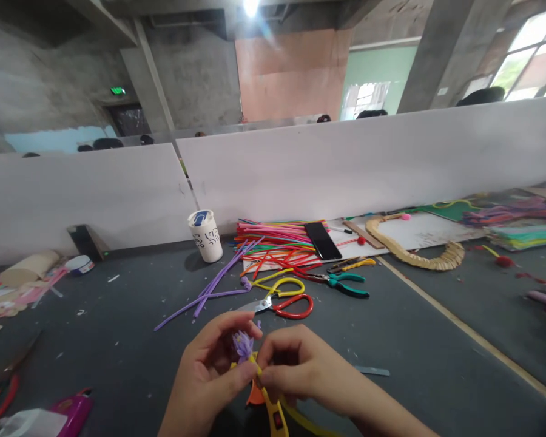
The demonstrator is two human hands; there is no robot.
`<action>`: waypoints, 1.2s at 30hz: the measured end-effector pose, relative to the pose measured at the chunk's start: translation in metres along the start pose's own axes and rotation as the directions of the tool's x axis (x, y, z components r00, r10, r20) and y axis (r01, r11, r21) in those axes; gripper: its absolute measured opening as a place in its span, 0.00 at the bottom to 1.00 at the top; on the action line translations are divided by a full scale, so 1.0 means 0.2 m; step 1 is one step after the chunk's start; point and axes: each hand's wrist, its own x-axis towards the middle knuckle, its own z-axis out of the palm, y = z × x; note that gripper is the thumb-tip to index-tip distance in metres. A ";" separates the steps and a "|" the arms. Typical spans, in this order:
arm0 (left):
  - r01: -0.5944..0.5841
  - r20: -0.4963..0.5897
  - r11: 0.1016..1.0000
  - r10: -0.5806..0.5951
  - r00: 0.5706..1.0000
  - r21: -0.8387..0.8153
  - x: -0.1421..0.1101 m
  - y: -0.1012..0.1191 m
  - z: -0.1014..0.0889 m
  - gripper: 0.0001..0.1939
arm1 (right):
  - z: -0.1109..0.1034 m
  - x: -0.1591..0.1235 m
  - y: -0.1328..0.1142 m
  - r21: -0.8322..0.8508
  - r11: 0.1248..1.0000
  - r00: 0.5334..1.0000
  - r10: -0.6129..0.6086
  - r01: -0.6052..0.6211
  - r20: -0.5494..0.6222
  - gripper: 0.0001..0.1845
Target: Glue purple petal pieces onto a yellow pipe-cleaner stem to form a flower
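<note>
My left hand (213, 370) is closed, its thumb and fingers curled round a small purple pipe-cleaner flower (242, 345). A yellow pipe cleaner (256, 363) runs down from the flower's base. Pinching that yellow piece from the right, my right hand (295, 364) has its fingertips almost against the left thumb. Below both hands is a yellow hot glue gun (276, 416) with a red switch and an orange part, partly covered by my fingers. Just beyond the hands lie scissors (295, 306) with one red and one yellow handle. Loose purple pipe cleaners (213, 282) lie to their left.
Teal-handled pliers (348, 284), a black phone (323, 241) and a pile of coloured pipe cleaners (277, 233) lie behind the scissors. A white patterned cup (205, 237) stands near the white partition (300, 170). A magenta tool (73, 413) is at lower left.
</note>
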 end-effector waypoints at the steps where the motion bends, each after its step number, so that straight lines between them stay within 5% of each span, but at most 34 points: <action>1: -0.027 -0.004 0.999 0.027 1.000 0.040 0.00 -0.01 0.00 0.17 | -0.01 0.00 0.01 0.009 1.000 1.000 0.023 -0.023 -0.008 0.07; 6: -0.177 0.010 0.957 0.180 0.984 0.230 0.01 -0.05 -0.02 0.14 | -0.03 0.01 0.04 0.041 0.996 0.996 0.076 -0.074 -0.047 0.05; 11: -0.320 0.177 0.857 0.270 0.946 0.403 0.02 -0.10 -0.07 0.20 | 0.00 0.01 0.04 0.088 0.995 0.991 0.058 -0.047 -0.119 0.14; 14: -0.273 0.142 0.897 0.238 0.961 0.348 0.04 -0.12 -0.11 0.20 | 0.01 0.02 0.04 0.129 0.991 0.987 0.057 -0.038 -0.151 0.17; 18: -0.086 -0.034 0.979 0.094 0.995 0.184 0.08 -0.13 -0.14 0.03 | -0.01 0.03 0.05 0.144 0.989 0.982 0.049 -0.022 -0.183 0.15; 22: -0.002 -0.031 0.991 0.006 1.000 0.131 0.10 -0.13 -0.14 0.08 | -0.02 0.03 0.05 0.133 0.991 0.980 0.049 -0.023 -0.192 0.13; 26: -0.025 -0.006 0.983 0.027 1.000 0.183 0.10 -0.15 -0.12 0.02 | -0.02 0.03 0.06 0.102 0.995 0.980 0.039 -0.019 -0.193 0.11; 36: -0.189 0.082 0.915 0.171 0.982 0.356 0.09 -0.15 -0.13 0.08 | 0.00 0.03 0.08 -0.055 0.998 0.975 -0.002 -0.010 -0.220 0.09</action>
